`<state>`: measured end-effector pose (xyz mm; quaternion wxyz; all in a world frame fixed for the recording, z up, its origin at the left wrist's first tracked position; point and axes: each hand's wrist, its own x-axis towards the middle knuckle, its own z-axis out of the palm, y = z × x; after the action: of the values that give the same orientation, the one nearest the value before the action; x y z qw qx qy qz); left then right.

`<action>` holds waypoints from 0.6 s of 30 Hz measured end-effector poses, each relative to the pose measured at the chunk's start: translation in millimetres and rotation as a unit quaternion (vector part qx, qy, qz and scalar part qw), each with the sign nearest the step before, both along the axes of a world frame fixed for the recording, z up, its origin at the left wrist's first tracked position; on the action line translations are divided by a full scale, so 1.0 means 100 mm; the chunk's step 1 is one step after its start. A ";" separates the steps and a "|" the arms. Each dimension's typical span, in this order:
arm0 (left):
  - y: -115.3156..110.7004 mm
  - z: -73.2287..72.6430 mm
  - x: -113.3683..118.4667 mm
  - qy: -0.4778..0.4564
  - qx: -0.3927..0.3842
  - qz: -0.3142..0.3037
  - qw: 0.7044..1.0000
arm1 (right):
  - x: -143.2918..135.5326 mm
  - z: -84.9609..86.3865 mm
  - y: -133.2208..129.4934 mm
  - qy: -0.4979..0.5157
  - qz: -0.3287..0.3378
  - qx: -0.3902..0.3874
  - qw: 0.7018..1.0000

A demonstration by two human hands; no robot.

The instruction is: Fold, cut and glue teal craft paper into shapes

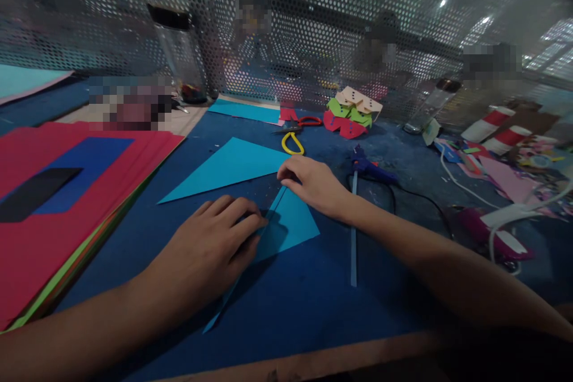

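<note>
A blue paper piece [290, 230] with a narrow folded edge lies on the dark blue table. My left hand [219, 242] rests on its left side, fingers curled together at the fold. At the paper's upper end, my right hand [308, 182] pinches the folded edge between thumb and fingers. Behind them lies a flat blue paper triangle [228, 167], its right corner close to my right hand. Part of the folded strip sticks out below my left hand.
Coloured paper sheets [102, 209] are stacked at left. Yellow-and-red-handled scissors [293, 142] lie beyond the triangle. A blue glue gun [373, 168], a thin strip [354, 239] and a cable are at right. Paper scraps [510, 179] and a metal mesh [313, 30] stand farther off.
</note>
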<state>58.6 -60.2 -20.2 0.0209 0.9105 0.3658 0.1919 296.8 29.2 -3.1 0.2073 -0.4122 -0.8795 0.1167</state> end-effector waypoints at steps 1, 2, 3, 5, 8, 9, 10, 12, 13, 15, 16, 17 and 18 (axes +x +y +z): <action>0.00 0.00 0.00 0.001 -0.001 0.000 1.000 | 0.00 0.00 0.01 0.003 -0.002 -0.002 1.000; 0.00 0.00 0.00 0.001 -0.001 0.001 1.000 | 0.01 0.00 0.01 0.005 -0.004 -0.004 1.000; 0.01 -0.01 0.00 0.001 -0.003 0.001 1.000 | 0.01 -0.01 0.02 0.008 -0.005 -0.004 1.000; 0.01 -0.01 0.00 0.001 -0.005 -0.001 1.000 | 0.02 -0.02 0.03 0.013 -0.006 -0.004 1.000; 0.01 0.00 0.00 0.001 -0.006 -0.001 1.000 | 0.02 -0.03 0.05 0.019 -0.003 0.000 1.000; 0.00 0.00 0.00 0.001 -0.006 -0.001 1.000 | 0.03 -0.03 0.05 0.021 -0.001 0.001 1.000; 0.00 0.00 0.00 0.000 -0.005 -0.001 1.000 | 0.03 -0.03 0.05 0.022 0.000 0.001 1.000; 0.00 0.01 0.00 -0.002 -0.006 0.000 1.000 | 0.03 -0.03 0.05 0.024 0.001 -0.003 1.000; 0.00 0.01 0.00 -0.003 -0.008 0.002 1.000 | 0.03 -0.02 0.05 0.026 0.000 -0.005 1.000; 0.00 0.02 0.01 -0.006 -0.012 0.009 1.000 | 0.03 -0.02 0.04 0.029 -0.002 -0.008 1.000; 0.00 0.02 0.01 -0.009 -0.016 0.013 1.000 | 0.02 -0.01 0.04 0.030 -0.004 -0.009 0.999; 0.00 0.02 0.01 -0.012 -0.019 0.016 1.000 | 0.02 -0.01 0.04 0.031 -0.005 -0.009 0.999; 0.00 0.02 0.01 -0.015 -0.023 0.018 0.999 | 0.02 -0.01 0.04 0.030 -0.006 -0.011 0.999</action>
<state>59.9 -60.1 -18.6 0.0437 0.8999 0.3864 0.1972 299.2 33.2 -4.4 0.2294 -0.4156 -0.8693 0.1374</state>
